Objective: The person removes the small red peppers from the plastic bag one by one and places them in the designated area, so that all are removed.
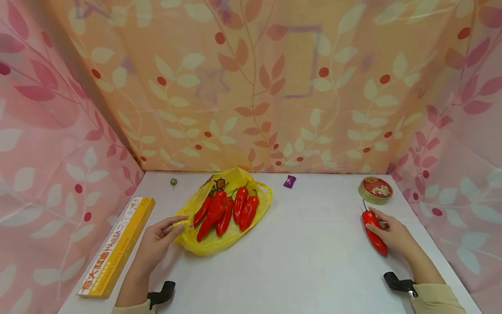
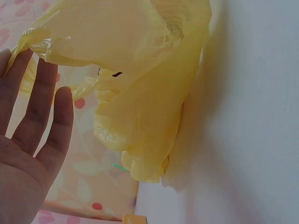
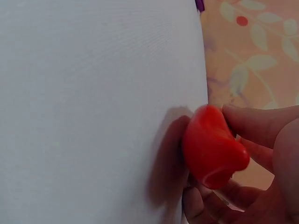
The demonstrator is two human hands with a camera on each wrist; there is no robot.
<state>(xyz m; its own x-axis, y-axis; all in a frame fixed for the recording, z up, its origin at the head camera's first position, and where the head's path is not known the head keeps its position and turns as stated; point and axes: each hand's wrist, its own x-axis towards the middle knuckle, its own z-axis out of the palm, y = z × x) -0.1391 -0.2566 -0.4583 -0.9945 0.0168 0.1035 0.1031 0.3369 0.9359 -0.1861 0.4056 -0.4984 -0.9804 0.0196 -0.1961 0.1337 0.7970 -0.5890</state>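
Head view.
Left grip [image 1: 156, 240]: a person's left hand, thumb and forefinger pinching the left edge of a yellow plastic bag [image 1: 208, 248]. Bag lies to the right of this grip, mouth open, on the white bench [image 1: 310, 257]. Contents: a pile of stemmed red peppers [image 1: 214, 220].
Pasta box [image 1: 118, 248], yellow and white, lettered "Chicken curry sauce": left of the left grip.
Small green item [image 1: 174, 182]: beyond the left grip, near the bench's far edge.
Right grip [image 1: 393, 233]: a person's right hand, thumb and fingers holding a single red pepper [image 1: 377, 243], stem pointing away.
Round tin [image 1: 375, 190], red top: just beyond the right grip.
Purple wrapped sweet [image 1: 290, 181]: well left of the right grip, farther back.

Left wrist view.
Bag edge caught at the left grip's thumb and forefinger; other fingers spread.

Right wrist view.
Single red pepper within the right grip, end towards the camera, shadow alongside; contact with the bench cannot be told.
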